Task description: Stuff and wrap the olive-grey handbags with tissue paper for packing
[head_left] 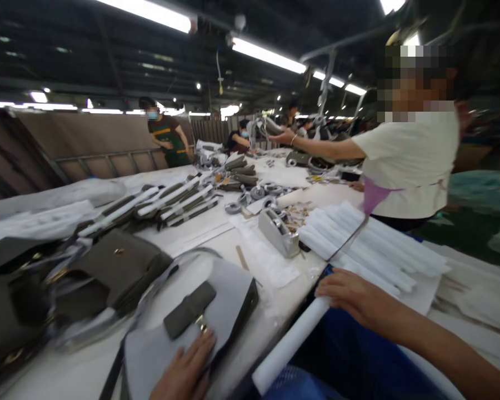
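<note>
My right hand (352,294) reaches across, fingers bent over the white roll's (291,345) upper end; my left hand (186,364) stretches forward, fingers extended, unclenched, by the metal clasp (200,322).

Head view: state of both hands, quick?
Left hand: fingertips at the handbag's gold clasp; whether it grips cannot be told.
Right hand: closed, holding the white roll near its far end.

- We are resting our left hand (188,364) palm down, fingers pointing forward.
- We are holding our right hand (352,294) with fingers curled.
- We are slanting our right forearm (437,341) inward.
</note>
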Demonstrator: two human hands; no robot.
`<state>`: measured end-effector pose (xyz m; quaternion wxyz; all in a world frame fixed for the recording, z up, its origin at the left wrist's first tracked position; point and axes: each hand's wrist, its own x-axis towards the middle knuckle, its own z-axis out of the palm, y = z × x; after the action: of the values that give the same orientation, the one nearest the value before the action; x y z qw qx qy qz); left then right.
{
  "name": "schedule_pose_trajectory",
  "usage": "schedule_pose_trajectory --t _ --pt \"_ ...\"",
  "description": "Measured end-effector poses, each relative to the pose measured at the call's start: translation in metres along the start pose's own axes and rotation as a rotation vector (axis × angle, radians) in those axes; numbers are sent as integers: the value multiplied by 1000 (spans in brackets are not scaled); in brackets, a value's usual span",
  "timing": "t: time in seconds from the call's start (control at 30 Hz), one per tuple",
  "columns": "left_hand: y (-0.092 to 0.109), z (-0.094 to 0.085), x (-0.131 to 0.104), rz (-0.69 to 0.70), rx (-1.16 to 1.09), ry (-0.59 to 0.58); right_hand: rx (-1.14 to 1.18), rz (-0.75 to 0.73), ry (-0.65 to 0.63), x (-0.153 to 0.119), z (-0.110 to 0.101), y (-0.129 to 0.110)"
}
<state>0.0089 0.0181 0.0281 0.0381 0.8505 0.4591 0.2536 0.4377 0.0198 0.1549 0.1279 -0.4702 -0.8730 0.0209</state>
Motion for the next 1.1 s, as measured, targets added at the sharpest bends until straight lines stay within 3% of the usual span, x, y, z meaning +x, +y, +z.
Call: schedule_pose_trajectory --t 0.07,0.17,0.33,0.47,0.63,0.87,0.97,1.1 --pt "-1 -14 1 -49 -43 -159 84 -96 -59 30 35 -31" --pt "7 -35 13 -141 -120 -258 135 -225 -33 49 77 -64" --pt "20 -48 24 -187 -196 -287 100 -356 207 64 126 -93" --pt "19 -47 21 -171 -195 -287 62 -403 374 80 150 -101" --pt "33 -43 13 -169 -27 -297 60 -391 510 88 162 -101" --pt "41 -16 -1 -68 286 -221 142 -459 562 91 174 -87" --pt "39 -8 -6 -50 354 -194 226 -591 531 90 166 -80" --pt "42 -4 -9 -42 398 -200 179 -711 477 96 131 -75"
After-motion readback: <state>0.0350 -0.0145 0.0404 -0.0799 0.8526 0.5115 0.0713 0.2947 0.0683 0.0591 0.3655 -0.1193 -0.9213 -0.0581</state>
